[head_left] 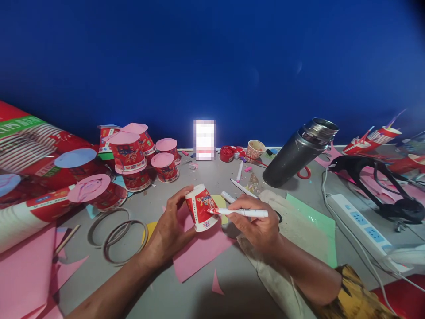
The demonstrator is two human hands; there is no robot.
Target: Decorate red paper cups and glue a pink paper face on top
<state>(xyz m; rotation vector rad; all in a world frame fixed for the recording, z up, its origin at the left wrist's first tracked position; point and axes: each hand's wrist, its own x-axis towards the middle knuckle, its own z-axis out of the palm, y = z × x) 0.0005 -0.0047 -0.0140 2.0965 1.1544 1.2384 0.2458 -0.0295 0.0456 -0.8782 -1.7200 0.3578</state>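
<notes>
A red and white printed paper cup (202, 208) is tilted in my left hand (171, 226), the thumb and fingers closed around it. My right hand (257, 221) pinches a white marker (250, 213), whose red tip meets the cup's printed side or lies very close to it. Small purple marks show near the cup's edge. Below the cup lies a sheet of pink paper (195, 261). Beyond my right hand rest an uncapped marker (244, 188) and part of another white pen.
Several paper cups with pink paper discs (128, 138) stand at the left, near two tape rings (114, 239). A dark metal flask (292, 155) leans at the right. Farther right are a power strip (361, 226), cables and a black strapped headset (375, 177). A bright pixelated screen (204, 139) stands at the back.
</notes>
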